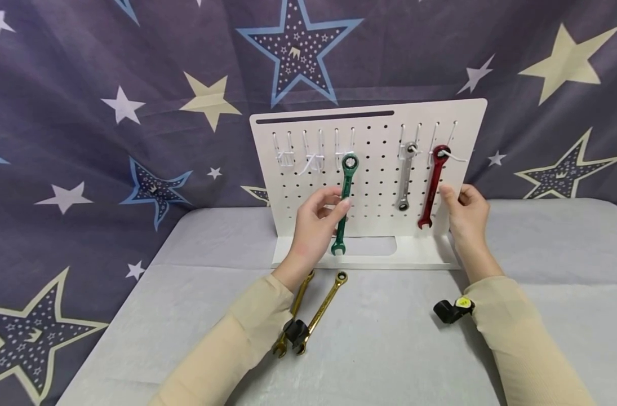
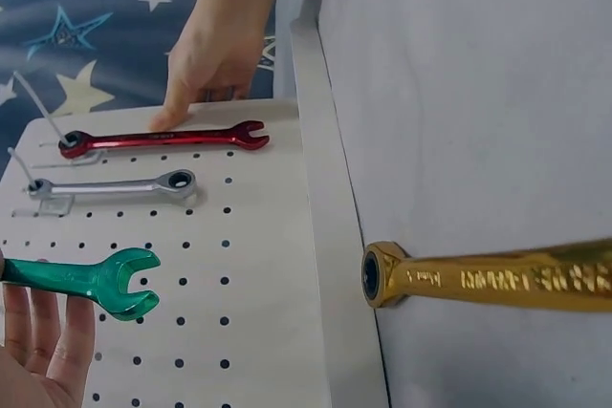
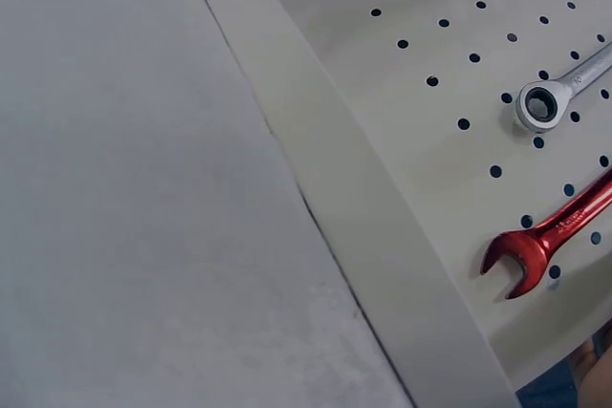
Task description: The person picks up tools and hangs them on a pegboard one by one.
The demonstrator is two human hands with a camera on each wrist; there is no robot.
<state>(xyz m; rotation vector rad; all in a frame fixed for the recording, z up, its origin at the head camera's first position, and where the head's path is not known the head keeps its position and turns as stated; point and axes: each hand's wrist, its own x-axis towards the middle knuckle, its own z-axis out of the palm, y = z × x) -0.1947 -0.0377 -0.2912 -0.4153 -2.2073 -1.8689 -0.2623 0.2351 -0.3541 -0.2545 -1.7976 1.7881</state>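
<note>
My left hand [image 1: 313,228] pinches a green ratcheting combination wrench [image 1: 344,189] between thumb and fingers. The wrench stands nearly upright before the white pegboard [image 1: 374,194], ring end up, overlapping a white hook [image 1: 338,152] in the head view. Its open jaw end points down, as the left wrist view shows close up. With thumb on the front and fingers behind, my right hand [image 1: 469,217] grips the pegboard's right edge. Beside that thumb a red combination wrench [image 1: 432,192] hangs from a hook. A silver double-ring wrench [image 1: 405,177] hangs left of the red one.
Two gold wrenches [image 1: 324,310] lie on the grey-covered table [image 1: 379,338] under the left forearm. More white hooks [image 1: 315,162] stick out of the pegboard's upper left. A star-patterned curtain [image 1: 161,73] hangs behind. Black camera mounts [image 1: 446,310] sit at both wrists.
</note>
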